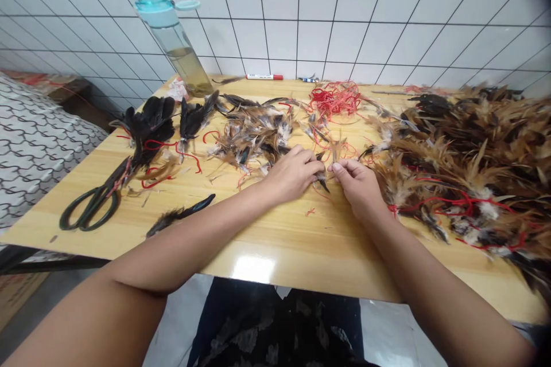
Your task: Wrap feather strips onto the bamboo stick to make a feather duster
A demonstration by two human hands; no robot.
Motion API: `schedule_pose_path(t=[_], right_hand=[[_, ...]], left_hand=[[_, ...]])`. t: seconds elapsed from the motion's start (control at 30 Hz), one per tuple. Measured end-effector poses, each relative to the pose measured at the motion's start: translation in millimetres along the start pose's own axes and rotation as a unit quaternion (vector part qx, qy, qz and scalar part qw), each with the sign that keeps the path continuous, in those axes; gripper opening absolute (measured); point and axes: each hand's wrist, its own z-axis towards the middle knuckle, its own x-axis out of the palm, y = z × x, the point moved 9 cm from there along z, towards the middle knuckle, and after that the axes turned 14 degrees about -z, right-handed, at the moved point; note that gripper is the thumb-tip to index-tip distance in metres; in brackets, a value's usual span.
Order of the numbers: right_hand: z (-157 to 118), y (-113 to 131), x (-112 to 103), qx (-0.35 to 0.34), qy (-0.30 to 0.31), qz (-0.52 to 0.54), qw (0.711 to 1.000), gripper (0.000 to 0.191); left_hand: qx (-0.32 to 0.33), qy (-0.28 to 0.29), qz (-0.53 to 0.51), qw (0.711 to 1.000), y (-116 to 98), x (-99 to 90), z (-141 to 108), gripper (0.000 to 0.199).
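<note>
My left hand (294, 173) rests on the wooden table, fingers bent together around a small dark feather (323, 185) whose tip shows below them. Just to its right, my right hand (356, 183) pinches the base of a light brown feather (337, 151) between thumb and forefinger; the feather points upward. The two hands nearly touch. Behind my left hand lies a loose heap of brown and white feathers (258, 129). A tangle of red string (334, 98) sits farther back, with strands running toward my hands.
Black scissors (92, 206) lie at the left beside black feathers (155, 120). A water bottle (178, 49) stands at the back left. A red-and-white marker (264, 77) is near the tiled wall. A large feather pile (486, 143) covers the table's right side.
</note>
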Motion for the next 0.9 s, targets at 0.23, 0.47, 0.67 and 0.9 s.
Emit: schedule_pose_path(t=[0.23, 0.47, 0.67, 0.9], right_hand=[[1.6, 5.3, -7.0, -0.018, -0.015, -0.057, 0.998, 0.021], [-3.8, 17.1, -6.6, -0.060, -0.019, -0.111, 0.992, 0.021], [-6.4, 22.9, -6.5, -0.083, -0.030, -0.146, 0.985, 0.019], [-7.9, 25.0, -3.9, -0.093, -0.024, -0.161, 0.982, 0.019]], left_hand=[[-0.020, -0.040, -0.099, 0.994, 3.5, -12.4, 9.8, 0.015], [-0.165, -0.056, -0.290, 0.941, 18.3, -20.4, -7.1, 0.011], [-0.158, -0.040, -0.274, 0.948, 17.3, -20.6, -10.0, 0.009], [-0.102, -0.034, -0.207, 0.972, 9.8, -27.6, -6.2, 0.018]])
